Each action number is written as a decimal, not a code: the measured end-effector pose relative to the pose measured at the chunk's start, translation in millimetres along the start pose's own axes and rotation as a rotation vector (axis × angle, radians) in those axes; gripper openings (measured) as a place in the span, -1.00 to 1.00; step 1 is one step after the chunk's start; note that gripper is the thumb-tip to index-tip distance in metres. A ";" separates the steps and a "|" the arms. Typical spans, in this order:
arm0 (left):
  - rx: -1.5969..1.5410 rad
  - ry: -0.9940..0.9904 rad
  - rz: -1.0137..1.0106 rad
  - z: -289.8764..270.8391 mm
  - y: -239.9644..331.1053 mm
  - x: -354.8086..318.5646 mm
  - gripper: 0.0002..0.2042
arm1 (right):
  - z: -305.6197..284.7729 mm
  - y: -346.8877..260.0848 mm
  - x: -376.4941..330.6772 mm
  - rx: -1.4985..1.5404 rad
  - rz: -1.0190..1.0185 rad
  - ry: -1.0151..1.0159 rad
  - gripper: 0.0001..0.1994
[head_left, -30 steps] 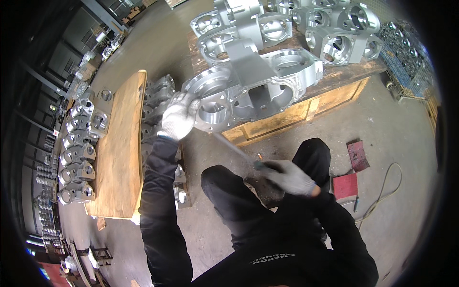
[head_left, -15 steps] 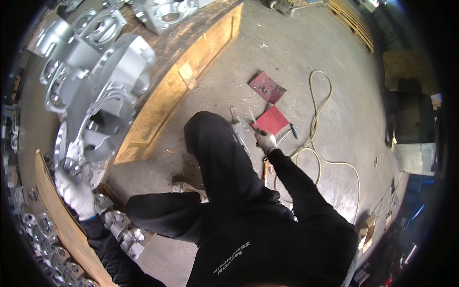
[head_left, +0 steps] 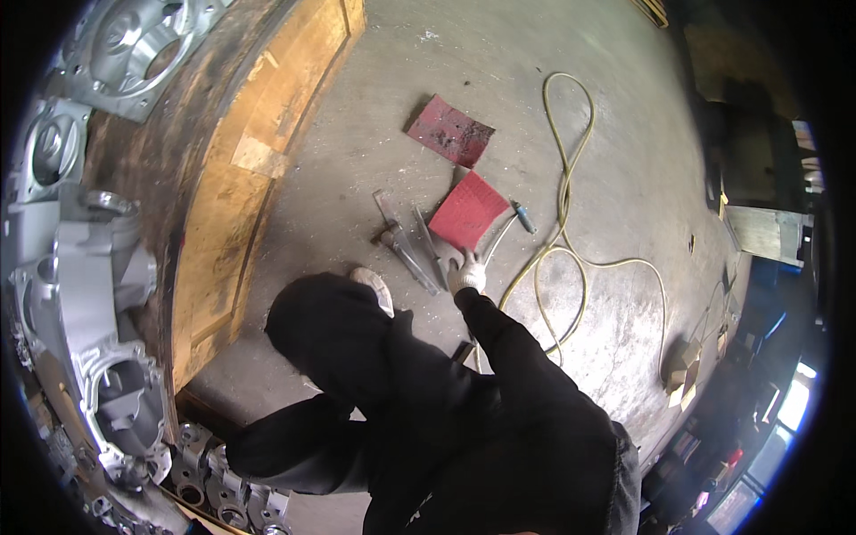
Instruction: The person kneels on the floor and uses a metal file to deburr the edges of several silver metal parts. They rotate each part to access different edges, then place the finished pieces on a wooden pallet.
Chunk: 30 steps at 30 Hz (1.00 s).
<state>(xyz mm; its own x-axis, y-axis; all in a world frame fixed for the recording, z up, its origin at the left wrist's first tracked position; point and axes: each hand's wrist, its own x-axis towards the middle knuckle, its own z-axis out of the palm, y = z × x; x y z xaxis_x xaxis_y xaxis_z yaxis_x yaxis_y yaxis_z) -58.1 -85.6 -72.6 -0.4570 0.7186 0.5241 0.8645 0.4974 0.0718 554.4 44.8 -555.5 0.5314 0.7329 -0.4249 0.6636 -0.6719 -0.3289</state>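
My right hand [head_left: 466,273], in a white glove, reaches low over the floor with its fingers apart at the near corner of a red square sheet [head_left: 469,211]. Whether the fingertips touch the sheet is too small to tell. Just left of the fingers lies a thin flat metal bar [head_left: 428,241], its near end almost against the glove. Farther left is a longer metal tool [head_left: 409,259], with a small dark-ended piece beside it. A second, dirt-speckled red sheet [head_left: 451,130] lies beyond the first. My left hand is out of the picture.
On the left, silver metal castings [head_left: 85,276] sit on a wooden crate [head_left: 218,223]; smaller castings [head_left: 227,486] are heaped below. A yellowish hose [head_left: 565,187] loops over the floor, near a blue-handled tool [head_left: 523,217]. A cardboard box [head_left: 685,366] stands at right.
My view has swung right and down. My left hand, earlier at the castings, has left the picture. My right hand has come from the sheet's left edge to its near corner.
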 end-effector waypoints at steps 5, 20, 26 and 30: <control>0.020 0.125 0.220 -4.0 35.5 -4.1 -0.38 | -37.5 33.5 106.5 -0.109 0.084 0.308 -0.43; -0.422 -0.026 -0.010 -17.7 18.5 -17.1 -0.30 | -70.9 54.6 183.3 -0.334 0.332 -0.024 -0.50; 0.015 -0.116 -0.028 -13.6 21.4 -13.5 -0.27 | -55.8 63.4 130.5 -0.029 0.317 0.203 -0.37; -0.013 -0.029 -0.040 -7.5 27.1 -16.0 -0.19 | -62.4 32.6 93.8 0.097 0.220 0.053 -0.44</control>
<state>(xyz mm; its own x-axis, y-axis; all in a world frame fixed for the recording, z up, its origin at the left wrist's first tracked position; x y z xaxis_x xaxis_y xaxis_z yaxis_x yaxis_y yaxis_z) -25.8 -87.3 -72.7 -0.4966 0.7123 0.4960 0.8482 0.5194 0.1034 658.8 98.3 -553.4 0.6858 0.5710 -0.4513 0.4768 -0.8210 -0.3142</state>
